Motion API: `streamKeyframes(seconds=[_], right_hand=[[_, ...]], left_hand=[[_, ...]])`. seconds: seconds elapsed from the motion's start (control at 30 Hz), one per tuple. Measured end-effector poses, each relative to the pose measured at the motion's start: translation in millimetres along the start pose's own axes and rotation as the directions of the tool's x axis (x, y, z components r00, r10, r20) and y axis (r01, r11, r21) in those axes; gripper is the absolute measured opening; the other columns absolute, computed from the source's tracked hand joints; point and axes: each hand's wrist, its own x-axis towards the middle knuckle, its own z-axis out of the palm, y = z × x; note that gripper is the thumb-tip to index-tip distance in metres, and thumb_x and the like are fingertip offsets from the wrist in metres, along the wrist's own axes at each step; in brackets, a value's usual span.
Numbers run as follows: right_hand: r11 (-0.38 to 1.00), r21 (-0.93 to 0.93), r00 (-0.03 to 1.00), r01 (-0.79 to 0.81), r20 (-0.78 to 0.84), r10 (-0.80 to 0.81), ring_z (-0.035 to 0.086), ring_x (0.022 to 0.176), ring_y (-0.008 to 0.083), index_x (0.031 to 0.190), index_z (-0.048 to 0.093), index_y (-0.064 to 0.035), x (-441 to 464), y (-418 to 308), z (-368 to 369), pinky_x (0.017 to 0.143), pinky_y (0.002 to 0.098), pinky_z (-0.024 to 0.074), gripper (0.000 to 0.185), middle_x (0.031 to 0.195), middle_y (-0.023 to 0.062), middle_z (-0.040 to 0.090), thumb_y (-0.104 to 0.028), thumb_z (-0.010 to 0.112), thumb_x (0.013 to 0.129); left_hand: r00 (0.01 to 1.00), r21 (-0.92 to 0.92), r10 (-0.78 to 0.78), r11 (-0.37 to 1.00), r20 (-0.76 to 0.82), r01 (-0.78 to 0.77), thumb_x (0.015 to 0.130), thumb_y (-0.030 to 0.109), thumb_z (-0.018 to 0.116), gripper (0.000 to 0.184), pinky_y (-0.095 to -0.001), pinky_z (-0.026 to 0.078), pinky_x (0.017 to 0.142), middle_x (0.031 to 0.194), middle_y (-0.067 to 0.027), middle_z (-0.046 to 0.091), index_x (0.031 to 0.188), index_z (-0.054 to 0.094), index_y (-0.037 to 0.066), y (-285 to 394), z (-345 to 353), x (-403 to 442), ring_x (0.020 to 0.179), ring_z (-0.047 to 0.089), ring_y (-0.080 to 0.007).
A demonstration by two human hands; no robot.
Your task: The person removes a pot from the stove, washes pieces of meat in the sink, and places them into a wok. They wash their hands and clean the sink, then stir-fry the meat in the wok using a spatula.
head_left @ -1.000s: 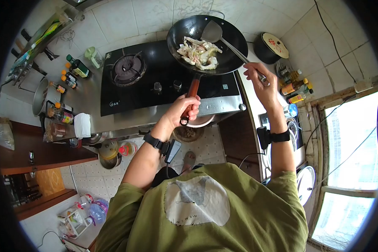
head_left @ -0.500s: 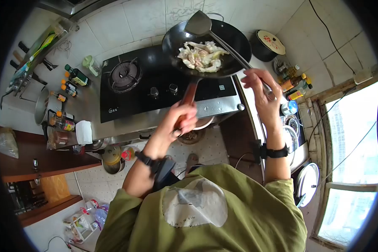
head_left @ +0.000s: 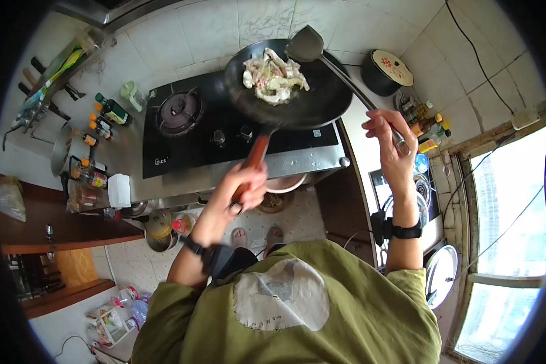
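My left hand is closed round the reddish wooden handle of a black wok. Pale, glossy pieces of food, possibly meat, lie bunched in the left part of the wok. Its rim looks slightly smeared by motion. In my right hand is the end of a long metal handle belonging to a grey wok spatula. The spatula's blade is at the wok's back rim, to the right of the food; whether it touches the rim I cannot tell.
The wok is over the right side of a black gas stove; its left burner is exposed. Bottles line the left counter. A lidded black pot stands at the right back, with more bottles nearer me. A window is at right.
The wok has shifted left and toward me with my left hand. Its food has moved up and left within it. My right hand and the spatula have come slightly right and nearer me.
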Motion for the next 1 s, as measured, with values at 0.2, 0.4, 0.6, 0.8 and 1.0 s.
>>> streamKeyframes(seconds=[0.2, 0.4, 0.6, 0.8, 1.0], right_hand=[[0.999, 0.019, 0.998, -0.039, 0.045, 0.038, 0.07, 0.081, 0.0109, 0.104, 0.07, 0.0046, 16.0, 18.8, -8.5, 0.071, 0.0251, 0.0547, 0.02, 0.093, 0.0068, 0.073, -0.014, 0.06, 0.105], [0.993, -0.12, 0.981, -0.021, 0.187, 0.044, 0.069, 0.084, 0.0122, 0.108, 0.07, 0.0014, 61.9, 19.9, -14.1, 0.074, 0.0286, 0.056, 0.023, 0.092, 0.007, 0.073, -0.018, 0.058, 0.106], [0.941, -0.338, 0.943, 0.028, 0.322, 0.088, 0.068, 0.079, 0.0147, 0.106, 0.069, 0.0019, 92.2, 16.4, -13.5, 0.075, 0.0317, 0.0572, 0.021, 0.088, 0.0086, 0.072, -0.016, 0.058, 0.104], [0.85, -0.523, 0.895, -0.07, 0.343, 0.285, 0.067, 0.076, 0.0136, 0.103, 0.07, 0.0004, 115.0, 10.8, 14.6, 0.073, 0.0312, 0.056, 0.023, 0.086, 0.0073, 0.07, -0.019, 0.058, 0.103], [0.911, -0.413, 0.94, -0.017, 0.303, 0.155, 0.065, 0.073, 0.0127, 0.101, 0.071, -0.0007, 114.9, 35.1, 43.4, 0.071, 0.0315, 0.0538, 0.023, 0.078, 0.0091, 0.067, -0.02, 0.058, 0.103]], left_hand=[[0.976, -0.021, 0.091, 0.995, -0.199, -0.097, 0.094, 0.005, 0.061, 0.015, -0.0224, 0.036, 0.038, 0.071, 0.0011, 0.05, 0.109, 0.058, 0.005, -23.3, 21.3, 30.1, 0.047, 0.044, -0.0057], [0.986, -0.007, 0.087, 0.996, -0.144, -0.089, 0.094, 0.006, 0.061, 0.013, -0.0244, 0.037, 0.039, 0.071, 0.0009, 0.048, 0.106, 0.056, 0.006, -12.6, 5.4, 30.5, 0.046, 0.043, -0.0073], [0.988, 0.086, 0.053, 0.996, -0.147, -0.041, 0.093, 0.007, 0.062, 0.022, -0.0266, 0.04, 0.039, 0.073, -0.0011, 0.049, 0.111, 0.049, 0.006, -8.2, -11.4, 44.2, 0.046, 0.045, -0.0089], [0.985, 0.226, -0.007, 0.973, -0.174, 0.047, 0.091, 0.005, 0.064, 0.027, -0.028, 0.041, 0.04, 0.072, -0.0025, 0.05, 0.113, 0.048, 0.006, 12.5, -25.8, 48.7, 0.046, 0.049, -0.0104], [0.987, 0.147, -0.074, 0.985, -0.14, 0.095, 0.093, 0.005, 0.064, 0.026, -0.0281, 0.042, 0.04, 0.069, -0.002, 0.051, 0.113, 0.048, 0.006, 30.9, -45.6, 45.4, 0.046, 0.05, -0.0104]])
